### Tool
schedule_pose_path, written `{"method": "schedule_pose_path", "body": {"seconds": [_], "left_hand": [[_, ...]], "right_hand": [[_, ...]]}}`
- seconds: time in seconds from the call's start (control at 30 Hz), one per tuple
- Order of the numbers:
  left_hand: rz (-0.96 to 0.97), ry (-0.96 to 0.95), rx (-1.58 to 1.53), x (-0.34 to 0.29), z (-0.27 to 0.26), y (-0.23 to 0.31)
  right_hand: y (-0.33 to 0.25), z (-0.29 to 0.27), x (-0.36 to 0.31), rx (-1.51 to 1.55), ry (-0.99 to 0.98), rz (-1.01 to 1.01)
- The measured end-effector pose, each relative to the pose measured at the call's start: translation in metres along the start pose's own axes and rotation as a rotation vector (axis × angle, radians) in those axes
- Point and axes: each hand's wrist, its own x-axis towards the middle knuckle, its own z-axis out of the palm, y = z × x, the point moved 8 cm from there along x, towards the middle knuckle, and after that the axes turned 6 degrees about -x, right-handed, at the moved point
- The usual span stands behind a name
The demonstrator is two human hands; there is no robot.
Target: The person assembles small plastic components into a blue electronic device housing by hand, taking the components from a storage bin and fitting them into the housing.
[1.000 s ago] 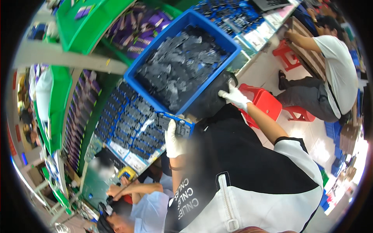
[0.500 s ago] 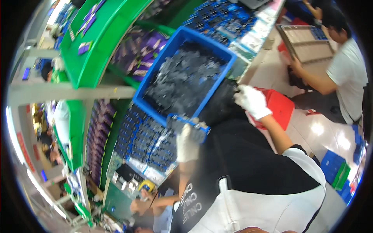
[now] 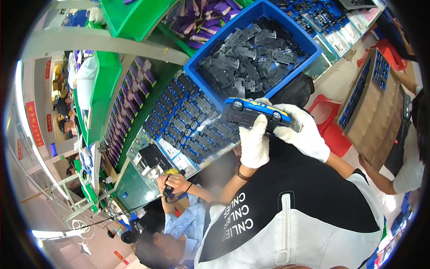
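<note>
A blue toy car point(image 3: 251, 114) with a yellow stripe and a black underside is held up in front of my chest. My left hand point(image 3: 256, 145), in a white glove, grips it from below with the thumb against the underside. From the right, my gloved right hand point(image 3: 302, 132) closes on the car's other end; its fingertips are partly hidden. Just beyond the car, a blue bin point(image 3: 204, 87) holds a heap of dark grey plastic parts point(image 3: 251, 58). Rows of blue and black toy cars point(image 3: 183, 119) lie on the bench left of my hands.
Purple toy parts point(image 3: 206, 22) fill a green-edged channel behind the bin. At right, a co-worker carries a brown tray point(image 3: 376, 107) with blue pieces near a red stool point(image 3: 329, 123). At lower left, another person's hands hold a black device point(image 3: 169, 186).
My right hand, earlier apart from the car near the red stool, has come in to the toy car in my left hand. My view has shifted. The co-worker's tray is nearer.
</note>
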Motion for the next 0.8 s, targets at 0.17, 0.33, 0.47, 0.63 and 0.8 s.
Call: {"method": "schedule_pose_path", "body": {"seconds": [0.17, 0.33, 0.47, 0.63, 0.8], "left_hand": [[0.037, 0.021, 0.026, -0.007, -0.006, 0.008], [0.068, 0.104, 0.017, -0.011, -0.019, 0.013], [0.098, 0.023, 0.049, -0.015, -0.014, 0.016], [0.097, 0.069, 0.005, -0.019, -0.018, 0.019], [0.14, 0.128, 0.04, -0.02, -0.025, 0.022]], "right_hand": [[0.001, 0.007, -0.001, -0.001, 0.008, -0.074], [0.011, 0.008, 0.0, -0.059, -0.023, 0.046], [0.013, 0.01, 0.0, -0.069, -0.002, 0.028], [0.005, 0.016, 0.002, -0.094, -0.02, -0.081], [0.015, 0.02, -0.004, -0.02, -0.04, -0.044]]}}
